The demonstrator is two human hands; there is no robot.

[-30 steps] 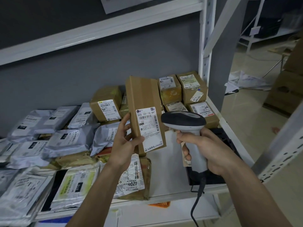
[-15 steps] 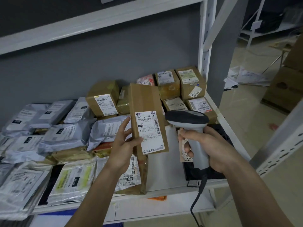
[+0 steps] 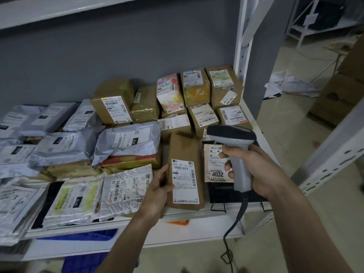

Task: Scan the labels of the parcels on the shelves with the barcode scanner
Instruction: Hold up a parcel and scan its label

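My left hand (image 3: pixel 158 189) grips the left edge of a long brown cardboard parcel (image 3: pixel 184 152) with a white barcode label, which lies low on the shelf (image 3: pixel 199 212) near the front edge. My right hand (image 3: pixel 254 170) grips the handle of a grey barcode scanner (image 3: pixel 232 136), held upright just right of that parcel, its dark head pointing left. Behind the scanner sits a black parcel with a label marked 4032 (image 3: pixel 216 164). Several brown boxes (image 3: pixel 112 103) stand at the back, and grey plastic mailer bags (image 3: pixel 128 140) fill the left side.
A white shelf post (image 3: pixel 243 34) rises at the right and another slanted white rail (image 3: pixel 334 146) crosses the right foreground. The scanner's black cable (image 3: pixel 234 225) hangs below the shelf. Blue crates (image 3: pixel 88 261) sit under it. Cardboard boxes (image 3: pixel 338 99) and crumpled paper (image 3: pixel 289 84) lie on the floor beyond.
My left hand has lowered the brown parcel from upright in front of the scanner down onto the shelf. The scanner stayed in my right hand and dropped slightly.
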